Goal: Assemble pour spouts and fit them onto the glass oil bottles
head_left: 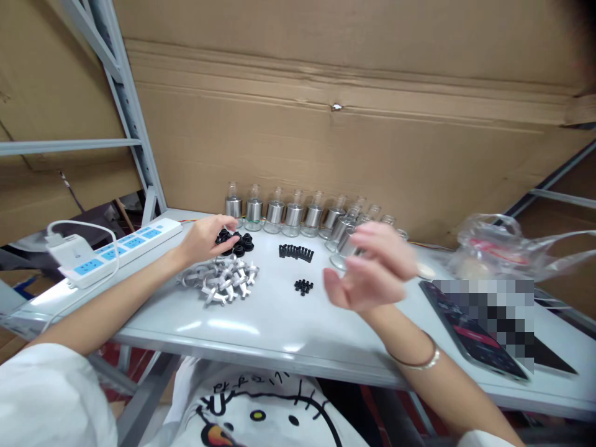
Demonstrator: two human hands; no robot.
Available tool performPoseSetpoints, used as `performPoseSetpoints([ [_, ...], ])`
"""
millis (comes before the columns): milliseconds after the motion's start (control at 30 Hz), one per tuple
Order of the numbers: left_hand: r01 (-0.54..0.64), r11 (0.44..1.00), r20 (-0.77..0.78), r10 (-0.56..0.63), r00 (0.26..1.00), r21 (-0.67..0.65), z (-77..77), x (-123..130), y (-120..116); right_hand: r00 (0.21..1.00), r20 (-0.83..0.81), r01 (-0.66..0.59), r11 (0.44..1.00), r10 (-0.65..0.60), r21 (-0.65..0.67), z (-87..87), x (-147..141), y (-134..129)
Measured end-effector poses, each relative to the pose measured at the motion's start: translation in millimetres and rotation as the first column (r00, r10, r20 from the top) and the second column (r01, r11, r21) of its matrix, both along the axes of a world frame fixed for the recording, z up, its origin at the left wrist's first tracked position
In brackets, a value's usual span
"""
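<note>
My left hand reaches over a small pile of black round caps at the left of the table. Its thumb and fingers are apart, with some caps between and behind them. My right hand is raised over the table in front of the glass bottles. It is smeared by motion, its fingers look bent, and whether it holds anything does not show. Several clear bottles with metal sleeves stand upright in a row at the back. A heap of white branched plastic parts lies in front of the caps.
Mid-table lie a row of black pegs and a cluster of small black pieces. At left is a power strip with a white charger. A phone-like device and clear plastic bags are at right. Cardboard walls the back.
</note>
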State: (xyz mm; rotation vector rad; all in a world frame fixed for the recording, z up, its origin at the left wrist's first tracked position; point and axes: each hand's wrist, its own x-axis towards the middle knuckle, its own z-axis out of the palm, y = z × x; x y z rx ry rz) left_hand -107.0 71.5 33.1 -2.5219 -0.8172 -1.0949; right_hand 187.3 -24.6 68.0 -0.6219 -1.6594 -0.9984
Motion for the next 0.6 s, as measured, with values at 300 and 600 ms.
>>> performPoseSetpoints([
  [300,-0.142,0.984,0.06,0.136,0.989,0.105,77.5,20,23,0.95,-0.216,0.043,0.776,-0.227,-0.629,107.7,65,-18],
  [600,-0.152,0.976,0.369,0.086,0.926,0.154,135.0,1,8,0.846,0.22,0.282,0.057,-0.486,-0.958,79.6,121,36],
])
